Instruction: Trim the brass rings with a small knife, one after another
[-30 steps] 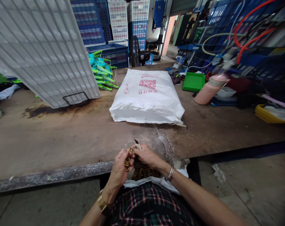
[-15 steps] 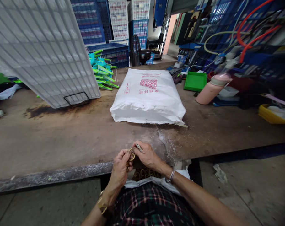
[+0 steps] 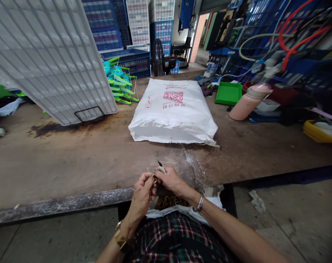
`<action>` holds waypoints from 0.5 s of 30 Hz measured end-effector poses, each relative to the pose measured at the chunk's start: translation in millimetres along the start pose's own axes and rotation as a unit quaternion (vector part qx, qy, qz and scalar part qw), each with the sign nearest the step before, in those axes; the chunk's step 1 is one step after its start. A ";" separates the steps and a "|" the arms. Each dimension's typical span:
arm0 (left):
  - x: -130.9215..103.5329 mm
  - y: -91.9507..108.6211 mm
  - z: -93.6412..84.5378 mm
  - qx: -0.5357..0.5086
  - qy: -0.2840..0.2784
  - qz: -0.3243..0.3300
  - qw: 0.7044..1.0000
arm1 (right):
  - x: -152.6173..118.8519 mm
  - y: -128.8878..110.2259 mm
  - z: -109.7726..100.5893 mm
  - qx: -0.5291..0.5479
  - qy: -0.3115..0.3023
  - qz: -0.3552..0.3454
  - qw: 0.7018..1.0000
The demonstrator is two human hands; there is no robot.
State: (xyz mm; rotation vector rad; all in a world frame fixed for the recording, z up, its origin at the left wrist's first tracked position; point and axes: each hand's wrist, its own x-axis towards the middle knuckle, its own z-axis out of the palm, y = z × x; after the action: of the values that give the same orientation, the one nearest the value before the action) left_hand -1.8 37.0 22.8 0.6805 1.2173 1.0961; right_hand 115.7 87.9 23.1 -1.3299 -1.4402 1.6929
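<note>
My left hand [image 3: 143, 190] is closed on a small brass-coloured ring [image 3: 154, 179], pinched between thumb and fingers above my lap. Close against it, my right hand [image 3: 172, 181] is wrapped round a small knife [image 3: 162, 168]; its dark blade points up and away from me, and most of the handle is hidden in the palm. The right fingertips meet the ring. Below both hands, several similar rings [image 3: 170, 201] lie in a white cloth or sack [image 3: 182, 212] on my lap, partly hidden by my wrists.
On the wooden table [image 3: 72, 164] lies a full white sack [image 3: 174, 117] with red print. A tall white crate [image 3: 59, 65] leans at left, near green and turquoise plastic parts [image 3: 120, 80]. At right are a green tray [image 3: 228, 93], a pink bottle [image 3: 244, 106] and a yellow tray [image 3: 319, 132].
The knife has turned in my right hand, so its blade now points upward. The ring has turned between my fingers and shows less of its opening. Both hands stay close together.
</note>
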 end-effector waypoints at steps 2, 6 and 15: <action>-0.6 1.4 1.3 -0.036 0.002 -0.020 0.999 | -1.3 -2.8 0.0 -0.013 0.008 -0.019 1.000; -1.3 -0.1 1.2 -0.042 0.001 -0.009 0.999 | -1.9 -2.6 0.7 0.001 0.001 -0.033 0.999; -1.7 -2.2 0.7 -0.071 0.013 0.006 0.997 | -0.4 7.7 -6.3 -0.147 0.043 -0.099 0.983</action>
State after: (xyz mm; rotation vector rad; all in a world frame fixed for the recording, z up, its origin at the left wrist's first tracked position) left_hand -0.4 34.7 21.7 0.5667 1.1463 1.1924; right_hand 123.1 87.9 16.3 -1.3397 -1.7584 1.3171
